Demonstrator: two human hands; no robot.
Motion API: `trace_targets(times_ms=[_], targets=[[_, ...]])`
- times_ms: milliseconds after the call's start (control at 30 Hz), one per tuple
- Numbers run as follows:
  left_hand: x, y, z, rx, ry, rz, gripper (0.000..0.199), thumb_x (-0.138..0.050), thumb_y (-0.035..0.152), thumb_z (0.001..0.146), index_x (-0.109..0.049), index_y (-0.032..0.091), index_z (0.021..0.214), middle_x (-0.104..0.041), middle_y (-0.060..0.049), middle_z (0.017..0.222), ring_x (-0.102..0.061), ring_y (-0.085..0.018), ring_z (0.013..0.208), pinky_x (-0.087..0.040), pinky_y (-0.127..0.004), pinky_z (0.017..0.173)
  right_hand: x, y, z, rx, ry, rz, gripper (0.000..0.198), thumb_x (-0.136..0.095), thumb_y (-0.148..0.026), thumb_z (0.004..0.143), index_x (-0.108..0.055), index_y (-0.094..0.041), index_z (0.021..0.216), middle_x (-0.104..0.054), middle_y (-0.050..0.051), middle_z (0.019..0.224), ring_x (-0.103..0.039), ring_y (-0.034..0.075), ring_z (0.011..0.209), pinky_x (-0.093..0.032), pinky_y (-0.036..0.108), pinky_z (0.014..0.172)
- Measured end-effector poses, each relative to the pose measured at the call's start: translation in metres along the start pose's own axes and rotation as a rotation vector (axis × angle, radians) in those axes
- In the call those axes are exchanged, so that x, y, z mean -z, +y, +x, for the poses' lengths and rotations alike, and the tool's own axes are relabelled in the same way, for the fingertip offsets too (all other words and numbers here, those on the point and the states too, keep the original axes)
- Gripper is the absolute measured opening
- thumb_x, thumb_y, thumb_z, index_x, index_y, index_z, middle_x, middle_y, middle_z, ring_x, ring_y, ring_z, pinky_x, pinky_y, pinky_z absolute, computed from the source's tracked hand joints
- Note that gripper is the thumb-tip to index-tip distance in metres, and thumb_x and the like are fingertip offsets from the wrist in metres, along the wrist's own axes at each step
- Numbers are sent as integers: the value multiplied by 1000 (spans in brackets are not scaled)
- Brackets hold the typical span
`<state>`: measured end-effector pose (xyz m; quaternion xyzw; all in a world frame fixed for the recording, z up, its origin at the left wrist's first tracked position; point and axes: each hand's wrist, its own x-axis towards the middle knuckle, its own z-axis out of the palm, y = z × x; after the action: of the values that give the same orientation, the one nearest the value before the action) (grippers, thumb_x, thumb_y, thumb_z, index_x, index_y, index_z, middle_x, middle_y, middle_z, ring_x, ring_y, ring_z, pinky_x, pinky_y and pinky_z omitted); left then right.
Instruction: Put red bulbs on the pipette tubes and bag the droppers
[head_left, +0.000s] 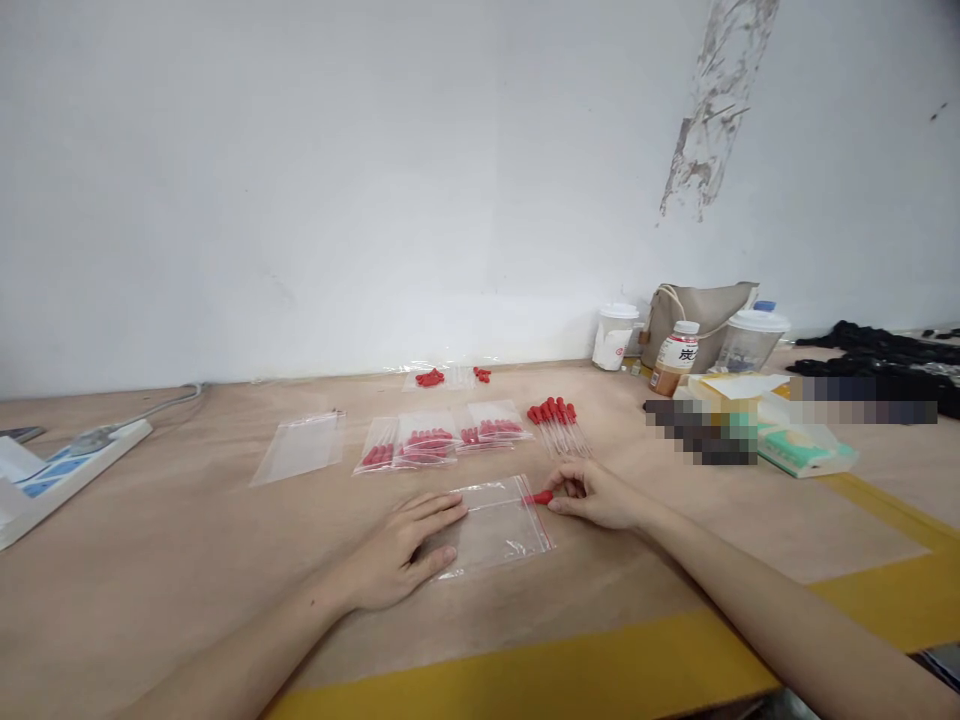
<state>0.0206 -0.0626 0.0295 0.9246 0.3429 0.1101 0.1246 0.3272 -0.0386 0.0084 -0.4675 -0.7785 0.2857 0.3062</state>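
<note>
A clear zip bag (495, 540) lies flat on the table in front of me. My left hand (409, 540) rests on its left edge, fingers stretched out and thumb apart. On the other side, my right hand (592, 492) pinches the red rubber bulb of a dropper (541, 497). The dropper's thin clear tube reaches through the bag's mouth, pointing left. Behind my right hand lies a bunch of similar red-bulbed droppers (556, 415). Filled bags of droppers (426, 440) overlap in a row beyond the bag, and a stack of flat bags (304, 447) lies to their left.
Loose red bulbs (430, 377) lie on plastic near the wall. A power strip (75, 475) is at far left. At right stand a white-lidded cup (616, 338), a drink bottle (673, 360), a grey pouch (705, 310) and a green tissue pack (799, 445). Yellow tape (525, 665) lines the table's front edge.
</note>
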Motion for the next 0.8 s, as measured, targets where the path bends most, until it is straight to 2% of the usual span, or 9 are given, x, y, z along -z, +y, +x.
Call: trace_targets(times_ms=[100,300,400,500,567,700,800], targets=[[0,0,1,-6,5,2,44,-36,41,88,-31,29,131,-33,-1,136,-28,-21,125,-27,-41,102,-5,-5,-1,5,24,40,21,-60,-33,69,-61,-15,78,-51,-1,63,-40,8,53,-32,20,49],[-2,-1,1,-27,29,8,44,-36,40,88,-30,29,131,-34,-1,136,-30,-21,124,-27,-41,102,-20,-15,5,11,24,93,21,-60,-32,69,-62,-15,80,-52,-1,62,-39,7,52,-31,20,49],[-1,-1,1,-33,18,11,45,-36,39,88,-30,29,131,-34,-1,136,-29,-21,124,-27,-41,102,-12,-15,10,-17,-82,79,18,-62,-29,66,-61,-15,76,-53,-2,61,-37,7,50,-29,19,47],[-1,0,0,-33,11,13,45,-36,39,88,-29,29,132,-34,-1,136,-29,-20,124,-27,-41,102,3,-14,17,-111,-232,96,17,-64,-29,63,-60,-15,72,-51,-3,56,-37,6,48,-27,19,45],[-1,0,0,-34,17,10,45,-37,38,88,-28,29,132,-34,-1,136,-29,-21,124,-26,-42,102,10,-13,21,-160,-284,158,18,-65,-30,62,-59,-15,69,-50,-4,55,-39,7,49,-28,19,46],[1,2,0,-39,27,-3,46,-38,37,88,-27,29,132,-35,-1,135,-30,-21,124,-27,-41,102,4,-9,24,-92,-221,281,23,-66,-33,61,-60,-15,73,-54,-3,60,-43,7,52,-32,20,49],[1,2,0,-47,31,-9,46,-38,36,88,-27,29,132,-36,-1,134,-31,-21,123,-27,-41,102,-7,-10,23,-2,-160,266,24,-66,-31,61,-62,-14,78,-53,-3,60,-43,7,52,-33,19,50]])
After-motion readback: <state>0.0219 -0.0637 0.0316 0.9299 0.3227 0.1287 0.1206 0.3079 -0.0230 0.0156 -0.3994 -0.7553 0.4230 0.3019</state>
